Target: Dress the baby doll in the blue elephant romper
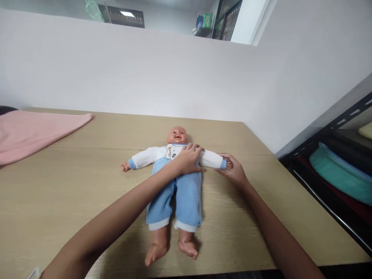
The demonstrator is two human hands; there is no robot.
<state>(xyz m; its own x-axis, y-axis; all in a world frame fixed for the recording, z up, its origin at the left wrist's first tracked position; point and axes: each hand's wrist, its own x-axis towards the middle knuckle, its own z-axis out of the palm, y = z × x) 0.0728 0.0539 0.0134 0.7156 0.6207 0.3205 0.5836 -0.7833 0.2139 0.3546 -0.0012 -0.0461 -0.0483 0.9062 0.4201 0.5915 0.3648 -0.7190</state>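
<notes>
Currently, a doll [186, 190] is laid face up on a table [87, 190], its arms spread wide. Its chest is partly covered by the left hand [190, 158], fingers loosely parted, thumb held away from them; whether fabric is pinched cannot be told. One blue cuff [223, 164] is encircled by the curled fingers of the right hand [235, 173]. Dressing appears largely done: both arms are sleeved to the wrists, both legs covered nearly to the ankles. Only straightening, seemingly, is left.
</notes>
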